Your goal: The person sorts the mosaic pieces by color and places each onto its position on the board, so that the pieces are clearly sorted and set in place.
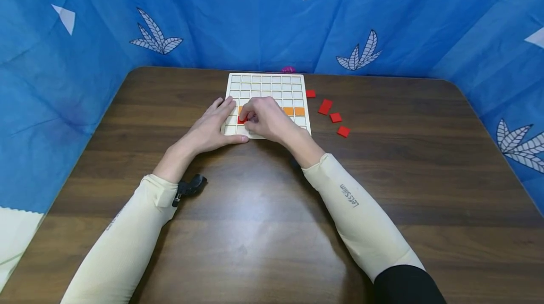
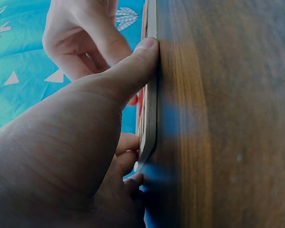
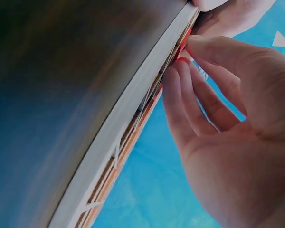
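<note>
A white grid board (image 1: pixel 266 79) lies at the table's far side, with orange tiles (image 1: pixel 299 111) in one of its rows. The left hand (image 1: pixel 208 129) rests along the board's left side, fingers spread, its thumb against the near edge; the left wrist view shows that thumb (image 2: pixel 137 61) on the rim. Over the board's lower left part, the right hand (image 1: pixel 269 120) pinches a red tile (image 1: pixel 241 120) at the grid. In the right wrist view the right hand (image 3: pixel 228 109) has thumb and fingertips around a red piece (image 3: pixel 182 46), partly hidden by them.
Several loose red tiles (image 1: pixel 325 106) lie on the brown table (image 1: pixel 408 162) to the right of the board. A blue patterned cloth (image 1: pixel 238 16) hangs behind the table. A black strap device (image 1: pixel 191 187) is at the left wrist.
</note>
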Motion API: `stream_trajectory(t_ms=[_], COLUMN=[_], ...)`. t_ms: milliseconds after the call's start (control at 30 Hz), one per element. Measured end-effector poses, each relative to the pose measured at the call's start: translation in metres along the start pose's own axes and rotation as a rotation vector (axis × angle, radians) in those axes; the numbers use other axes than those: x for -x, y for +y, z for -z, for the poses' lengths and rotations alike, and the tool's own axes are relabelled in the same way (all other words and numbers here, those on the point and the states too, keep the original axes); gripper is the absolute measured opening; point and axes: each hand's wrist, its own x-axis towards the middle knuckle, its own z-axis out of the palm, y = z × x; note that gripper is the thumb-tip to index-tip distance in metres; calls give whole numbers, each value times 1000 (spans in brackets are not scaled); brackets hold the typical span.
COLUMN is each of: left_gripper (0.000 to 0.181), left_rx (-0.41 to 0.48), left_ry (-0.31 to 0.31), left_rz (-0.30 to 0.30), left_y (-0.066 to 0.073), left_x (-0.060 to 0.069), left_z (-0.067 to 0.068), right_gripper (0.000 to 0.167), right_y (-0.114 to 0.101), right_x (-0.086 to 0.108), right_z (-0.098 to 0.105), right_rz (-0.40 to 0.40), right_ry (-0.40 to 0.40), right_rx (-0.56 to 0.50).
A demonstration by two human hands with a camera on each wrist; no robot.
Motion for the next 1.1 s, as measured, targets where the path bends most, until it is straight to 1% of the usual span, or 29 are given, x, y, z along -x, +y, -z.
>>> stream_trajectory(t_ms=[133, 267, 467, 633, 767, 833, 900, 1000, 1100], left_gripper=[111, 112, 113, 114, 114, 114, 114, 114, 114], left_rx=[-5, -7, -6, -10, -15, -16, -14, -15, -18], left_ry=[0, -3, -14, -6, -4, -5, -5, -2, -2], left_rz=[8, 14, 22, 13, 12, 13, 13, 19, 23], left_y=[1, 2, 2, 2, 1, 1, 1, 1, 2], left_x=[1, 2, 2, 0, -1, 0, 0, 1, 2], left_z=[-1, -2, -4, -5, -5, -4, -4, -2, 0], right_gripper=[9, 8, 16, 22, 28, 31, 34, 36, 36], right_y=[5, 20, 49, 75, 94, 101, 107, 111, 113], right_x=[6, 13, 26, 39, 47, 50, 51, 52, 52], right_z=[4, 14, 31, 50, 62, 65, 67, 69, 70], right_rz=[-2, -59, -191, -326, -405, -435, -459, -481, -481], right_ry=[29, 72, 130, 179, 207, 198, 171, 100, 46], right_rx=[2, -3, -22, -33, -37, -43, -39, -26, -9])
